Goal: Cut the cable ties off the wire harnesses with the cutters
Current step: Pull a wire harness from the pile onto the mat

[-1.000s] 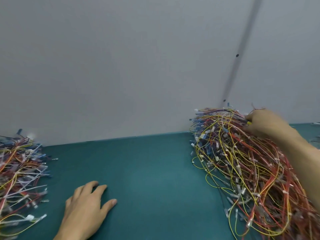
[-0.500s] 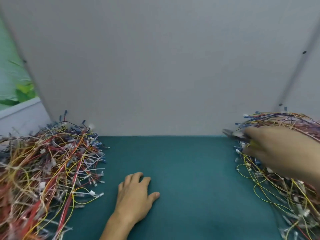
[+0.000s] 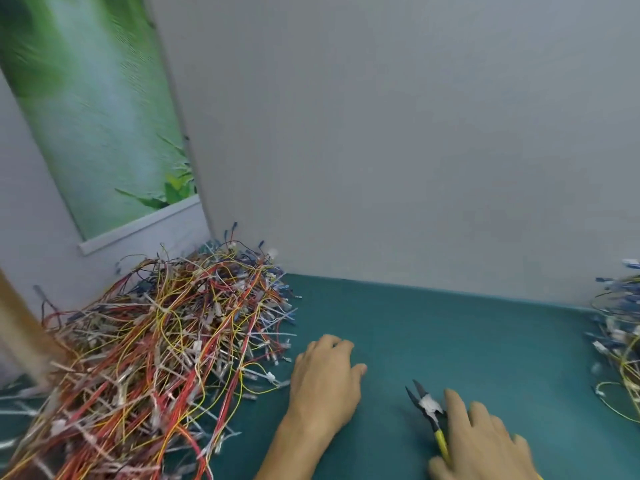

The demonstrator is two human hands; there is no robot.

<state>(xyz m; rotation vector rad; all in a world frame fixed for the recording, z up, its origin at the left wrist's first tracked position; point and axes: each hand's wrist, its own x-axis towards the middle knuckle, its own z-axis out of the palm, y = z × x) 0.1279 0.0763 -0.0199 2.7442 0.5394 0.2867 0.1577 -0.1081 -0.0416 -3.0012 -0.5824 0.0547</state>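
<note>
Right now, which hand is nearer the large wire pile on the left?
Left. The left hand rests on the mat just beside the wire pile; the right hand, holding the cutters, lies farther right.

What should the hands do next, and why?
Probably the left hand should reach into the pile of wire harnesses beside it and pull one out. The right hand holds the cutters, jaws open, but the left hand lies flat on the table holding nothing to cut.

Tangled wire harnesses [image 3: 156, 341] at left, left hand [image 3: 325, 382] flat on teal table [image 3: 450, 334], right hand [image 3: 485, 441] gripping cutters [image 3: 427, 408]
</note>
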